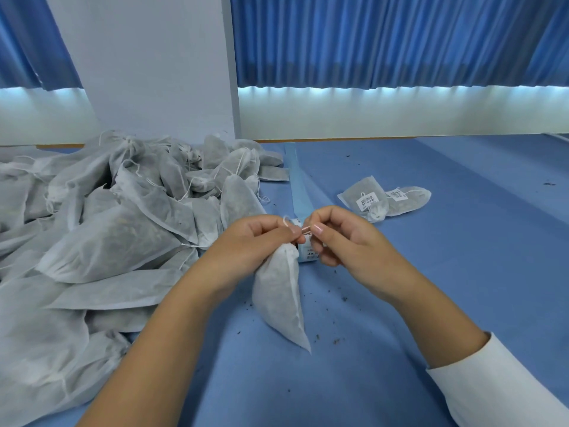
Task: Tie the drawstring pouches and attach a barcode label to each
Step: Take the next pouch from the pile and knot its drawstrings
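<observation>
A: Far left of the fingers?
B: A pile of pouches [107,241], grey-white, heaped on the blue surface [446,288]. Loose strings poke out all over it.
A: Left hand?
B: The left hand [255,238] has its fingers curled tight round the neck of one pouch [277,300]. The pouch body runs down below the fingers and its bottom corner points toward the camera, lying on the surface. A loop of drawstring [285,221] sticks up just above the left knuckles.
A: Between the hands?
B: A label roll [308,255] sits just behind the fingertips, mostly hidden, with some barcode print showing. A pale blue liner strip [296,183] runs away from it, beyond the fingers.
A: Right hand?
B: The right hand [341,238] pinches the drawstring between thumb and forefinger, tip to tip with the left thumb. The other fingers are curled under. There is a white sleeve [508,386] on that forearm.
A: Right of the fingers?
B: Two labelled pouches [369,195] lie beyond and to the right, well apart from the fingers. They overlap, and each has a barcode label on top. Dark specks [338,340] are scattered on the surface near the right wrist. A blue curtain [400,41] hangs across the back.
</observation>
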Demonstrator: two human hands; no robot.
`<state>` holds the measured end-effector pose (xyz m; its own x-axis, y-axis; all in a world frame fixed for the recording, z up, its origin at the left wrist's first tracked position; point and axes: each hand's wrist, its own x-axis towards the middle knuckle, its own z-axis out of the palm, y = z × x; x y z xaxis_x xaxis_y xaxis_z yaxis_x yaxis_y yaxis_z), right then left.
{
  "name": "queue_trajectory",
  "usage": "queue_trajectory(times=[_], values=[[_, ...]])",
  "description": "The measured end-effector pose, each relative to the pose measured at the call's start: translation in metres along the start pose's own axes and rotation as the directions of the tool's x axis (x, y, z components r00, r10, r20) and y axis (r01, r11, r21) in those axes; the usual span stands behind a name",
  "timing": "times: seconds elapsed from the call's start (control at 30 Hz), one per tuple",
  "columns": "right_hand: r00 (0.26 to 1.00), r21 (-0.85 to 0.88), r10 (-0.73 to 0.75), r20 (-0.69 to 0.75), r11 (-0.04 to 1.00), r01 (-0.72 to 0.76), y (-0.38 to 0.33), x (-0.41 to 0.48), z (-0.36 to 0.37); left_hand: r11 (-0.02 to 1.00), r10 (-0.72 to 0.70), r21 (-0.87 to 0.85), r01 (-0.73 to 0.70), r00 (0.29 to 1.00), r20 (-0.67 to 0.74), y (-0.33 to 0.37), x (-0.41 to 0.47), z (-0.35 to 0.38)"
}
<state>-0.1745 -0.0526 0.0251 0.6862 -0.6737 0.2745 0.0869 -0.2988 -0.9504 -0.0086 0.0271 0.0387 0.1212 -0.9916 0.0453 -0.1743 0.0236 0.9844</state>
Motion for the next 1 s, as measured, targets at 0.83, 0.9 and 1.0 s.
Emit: queue_trajectory(times=[0.83, 0.9, 1.0], values=[[0.996, -0.573, -0.052, 0.071, 0.816, 0.083, -0.0021, -0.0041, 0.0029, 0.98, -0.192, -0.036, 0.193, 0.981, 0.039, -0.0027, 0.0019, -0.0085], [0.998, -0.515, 0.036, 0.052, 0.857, -0.004, -0.0021, -0.0039, 0.0032, 0.984, -0.18, 0.01, 0.18, 0.983, -0.015, -0.0031, 0.0018, -0.007], [0.997, -0.361, 0.08, 0.019, 0.93, -0.068, -0.0033, -0.0031, 0.0025, 0.981, -0.19, 0.03, 0.193, 0.98, -0.064, -0.0038, 0.0029, -0.0061]])
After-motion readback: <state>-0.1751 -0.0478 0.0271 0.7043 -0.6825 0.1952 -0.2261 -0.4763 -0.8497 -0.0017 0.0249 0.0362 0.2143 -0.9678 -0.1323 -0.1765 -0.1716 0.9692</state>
